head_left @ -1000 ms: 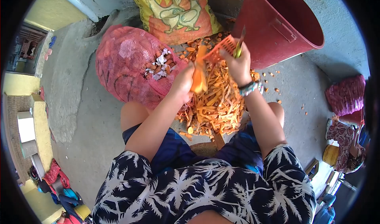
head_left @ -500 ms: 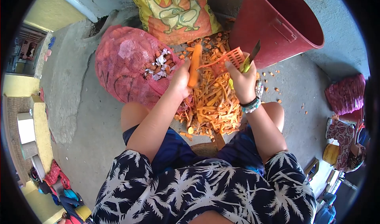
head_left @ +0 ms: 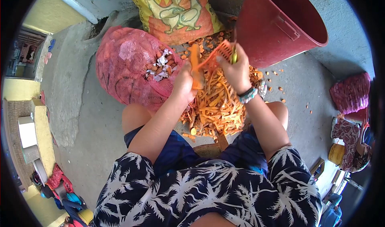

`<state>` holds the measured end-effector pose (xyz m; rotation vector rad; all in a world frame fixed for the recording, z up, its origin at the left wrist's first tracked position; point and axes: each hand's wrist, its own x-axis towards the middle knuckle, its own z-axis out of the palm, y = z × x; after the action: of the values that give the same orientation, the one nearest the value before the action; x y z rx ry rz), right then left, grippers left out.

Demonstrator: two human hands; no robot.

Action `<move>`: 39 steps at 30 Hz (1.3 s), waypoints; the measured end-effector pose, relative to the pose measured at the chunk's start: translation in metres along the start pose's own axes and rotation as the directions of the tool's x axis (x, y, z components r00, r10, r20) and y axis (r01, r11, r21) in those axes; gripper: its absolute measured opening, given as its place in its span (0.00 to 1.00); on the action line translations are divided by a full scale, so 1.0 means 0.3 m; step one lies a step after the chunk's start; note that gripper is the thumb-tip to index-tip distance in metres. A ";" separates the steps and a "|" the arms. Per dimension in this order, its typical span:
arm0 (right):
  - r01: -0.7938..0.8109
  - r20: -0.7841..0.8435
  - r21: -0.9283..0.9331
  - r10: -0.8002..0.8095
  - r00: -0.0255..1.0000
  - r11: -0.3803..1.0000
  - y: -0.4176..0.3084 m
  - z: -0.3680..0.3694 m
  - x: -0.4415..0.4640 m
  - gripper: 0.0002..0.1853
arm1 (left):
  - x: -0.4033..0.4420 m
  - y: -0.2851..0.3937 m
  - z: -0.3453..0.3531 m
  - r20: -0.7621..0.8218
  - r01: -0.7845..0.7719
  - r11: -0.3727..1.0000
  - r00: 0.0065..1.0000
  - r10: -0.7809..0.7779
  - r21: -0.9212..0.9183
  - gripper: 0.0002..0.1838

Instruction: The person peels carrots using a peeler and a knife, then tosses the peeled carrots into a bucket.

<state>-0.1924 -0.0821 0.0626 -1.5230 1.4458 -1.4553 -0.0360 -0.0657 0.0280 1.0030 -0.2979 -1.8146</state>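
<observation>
Concrete floor spreads widest left of centre; a red bin bounds the upper right, a pink mesh sack the upper left. Between them, the left hand has its fingers wrapped around a carrot above orange peelings; the right hand grips a slotted orange tool and a yellow-green-handled knife.

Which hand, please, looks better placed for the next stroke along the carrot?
Likely the right hand: it holds the orange slotted tool close to the carrot, which the left hand is gripping.
</observation>
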 end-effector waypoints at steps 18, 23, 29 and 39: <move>-0.037 -0.057 0.093 0.042 0.997 0.995 -0.084 -0.019 -0.097 0.14 | 0.036 0.026 0.003 -0.061 0.086 0.996 0.994 -0.088 -0.037 0.18; 0.001 -0.056 0.046 0.002 0.998 0.999 -0.044 -0.016 -0.086 0.14 | 0.025 -0.003 0.002 -0.121 0.047 0.999 0.992 -0.047 -0.008 0.19; -0.102 0.040 0.150 0.097 0.994 0.983 0.064 -0.063 0.121 0.12 | -0.079 0.033 0.021 0.164 0.037 0.965 0.983 -0.082 0.261 0.22; -0.152 -0.250 0.451 0.288 0.925 0.880 0.094 -0.072 0.140 0.12 | -0.055 0.094 -0.015 0.374 0.237 0.972 0.900 -0.223 0.009 0.25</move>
<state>-0.2288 -0.1226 0.0549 -0.8577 1.3054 -1.7771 -0.0117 -0.0638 0.0502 0.6818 -0.3885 -2.2211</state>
